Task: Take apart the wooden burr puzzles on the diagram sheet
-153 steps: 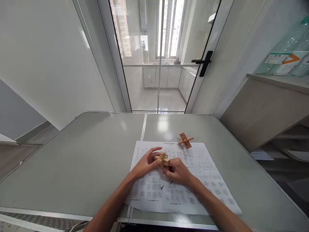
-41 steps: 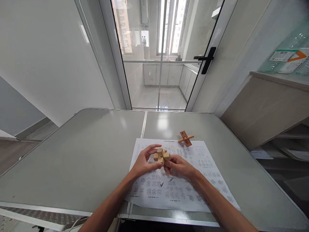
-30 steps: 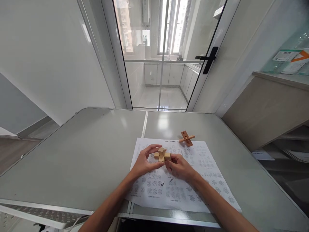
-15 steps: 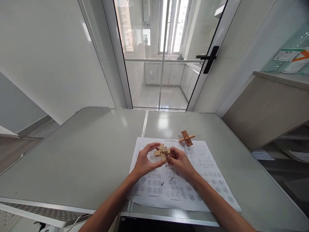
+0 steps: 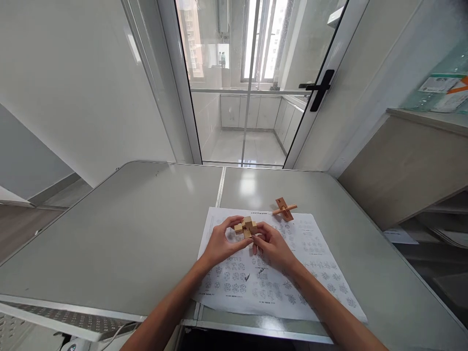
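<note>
A small wooden interlocking block puzzle (image 5: 247, 227) is lifted just above a printed sheet (image 5: 314, 273) on the grey table (image 5: 127, 229). My left hand (image 5: 221, 243) pinches its left side between thumb and fingers. From the right, my right hand (image 5: 272, 246) grips it with closed fingers. The puzzle's lower part is hidden behind my fingers. A second, darker wooden cross-shaped puzzle (image 5: 283, 209) lies at the sheet's far edge, apart from both hands.
A glass sliding door (image 5: 241, 83) with a black handle (image 5: 319, 88) stands beyond the table's far edge. A wooden shelf unit (image 5: 402, 165) with packages on top is at the right. The table's seam runs down its middle.
The block puzzle has been turned in my fingers and carried slightly farther from me. Both hands have kept their grip. The darker puzzle has stayed where it lay.
</note>
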Action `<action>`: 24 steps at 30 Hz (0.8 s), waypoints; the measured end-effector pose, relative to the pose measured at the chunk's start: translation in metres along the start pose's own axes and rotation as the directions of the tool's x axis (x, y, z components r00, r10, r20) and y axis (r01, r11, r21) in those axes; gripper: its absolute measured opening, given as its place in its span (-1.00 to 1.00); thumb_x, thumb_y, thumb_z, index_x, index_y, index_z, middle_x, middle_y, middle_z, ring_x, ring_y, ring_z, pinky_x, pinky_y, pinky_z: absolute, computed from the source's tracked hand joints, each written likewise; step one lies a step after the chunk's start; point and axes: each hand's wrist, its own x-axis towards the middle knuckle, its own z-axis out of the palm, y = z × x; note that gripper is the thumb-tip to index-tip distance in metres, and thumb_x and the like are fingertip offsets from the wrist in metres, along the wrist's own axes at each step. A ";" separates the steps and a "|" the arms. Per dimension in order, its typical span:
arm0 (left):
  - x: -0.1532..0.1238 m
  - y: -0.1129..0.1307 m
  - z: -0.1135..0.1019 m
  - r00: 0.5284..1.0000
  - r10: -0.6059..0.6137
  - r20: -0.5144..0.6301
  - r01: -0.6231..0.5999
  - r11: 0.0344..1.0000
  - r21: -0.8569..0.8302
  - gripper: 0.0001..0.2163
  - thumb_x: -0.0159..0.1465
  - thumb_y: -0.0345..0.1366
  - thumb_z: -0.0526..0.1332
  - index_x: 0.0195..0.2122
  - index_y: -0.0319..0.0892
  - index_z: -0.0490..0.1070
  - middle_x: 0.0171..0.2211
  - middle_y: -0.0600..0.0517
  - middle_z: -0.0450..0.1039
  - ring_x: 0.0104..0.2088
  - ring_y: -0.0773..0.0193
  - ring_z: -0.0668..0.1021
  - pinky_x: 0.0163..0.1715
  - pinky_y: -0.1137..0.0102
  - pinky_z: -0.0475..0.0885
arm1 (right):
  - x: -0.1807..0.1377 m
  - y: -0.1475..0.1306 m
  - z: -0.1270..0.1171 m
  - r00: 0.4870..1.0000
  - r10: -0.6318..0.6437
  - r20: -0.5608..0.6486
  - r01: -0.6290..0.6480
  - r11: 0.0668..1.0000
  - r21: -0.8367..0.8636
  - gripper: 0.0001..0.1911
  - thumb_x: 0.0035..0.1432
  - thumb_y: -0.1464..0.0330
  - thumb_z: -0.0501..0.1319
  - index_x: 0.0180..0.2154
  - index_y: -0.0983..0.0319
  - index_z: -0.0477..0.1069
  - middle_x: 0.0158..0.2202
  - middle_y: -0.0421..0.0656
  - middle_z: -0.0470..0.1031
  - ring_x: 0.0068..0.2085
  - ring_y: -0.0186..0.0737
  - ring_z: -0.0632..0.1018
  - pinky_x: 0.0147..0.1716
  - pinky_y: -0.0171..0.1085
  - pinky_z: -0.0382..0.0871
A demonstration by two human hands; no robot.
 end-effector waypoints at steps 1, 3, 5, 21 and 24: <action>0.000 0.000 0.000 1.000 -0.004 0.002 0.004 1.000 0.007 -0.48 0.17 -0.07 0.49 0.12 -0.04 0.45 0.06 -0.01 0.62 0.10 0.04 0.62 0.16 0.18 0.50 | 0.001 0.000 0.000 1.000 0.000 0.002 0.000 1.000 0.011 -0.64 0.31 0.07 0.33 -0.06 0.16 0.37 -0.22 -0.16 0.60 -0.51 -0.29 0.57 -0.49 -0.26 0.33; 0.000 -0.001 0.000 1.000 -0.016 0.022 0.015 1.000 0.020 -0.50 0.19 -0.05 0.47 0.11 -0.05 0.45 0.02 -0.01 0.63 0.03 0.07 0.65 0.08 0.20 0.52 | 0.002 0.002 0.000 1.000 0.003 0.002 -0.003 0.999 0.033 -0.63 0.31 0.09 0.33 -0.03 0.14 0.32 -0.13 -0.14 0.60 -0.52 -0.32 0.57 -0.52 -0.28 0.31; 0.000 -0.001 0.000 0.998 -0.021 0.052 0.020 0.999 0.031 -0.52 0.21 -0.04 0.45 0.10 -0.06 0.45 -0.03 0.01 0.64 -0.05 0.10 0.65 0.00 0.24 0.53 | 0.002 0.002 0.000 1.000 0.011 0.008 -0.011 0.999 0.050 -0.61 0.30 0.11 0.33 0.02 0.12 0.28 -0.09 -0.13 0.59 -0.52 -0.33 0.57 -0.52 -0.29 0.32; -0.002 -0.002 0.003 0.980 0.056 0.189 -0.072 0.994 0.078 -0.52 0.19 -0.09 0.46 0.08 -0.08 0.42 -0.11 0.03 0.58 -0.18 0.17 0.59 -0.14 0.30 0.49 | -0.001 -0.002 -0.001 0.999 0.013 -0.040 -0.016 0.998 -0.063 -0.56 0.32 0.00 0.29 0.01 0.20 0.54 -0.56 -0.34 0.24 -0.56 -0.39 0.20 -0.57 -0.33 0.07; -0.002 -0.007 0.005 0.977 0.084 0.194 -0.120 0.975 0.185 -0.50 0.15 -0.12 0.47 0.09 -0.06 0.43 -0.11 0.02 0.57 -0.17 0.13 0.57 -0.13 0.25 0.49 | 0.000 -0.003 -0.003 0.996 0.015 -0.083 -0.017 1.000 -0.026 -0.54 0.30 -0.01 0.30 0.02 0.18 0.56 -0.60 -0.36 0.18 -0.56 -0.35 0.21 -0.55 -0.32 0.13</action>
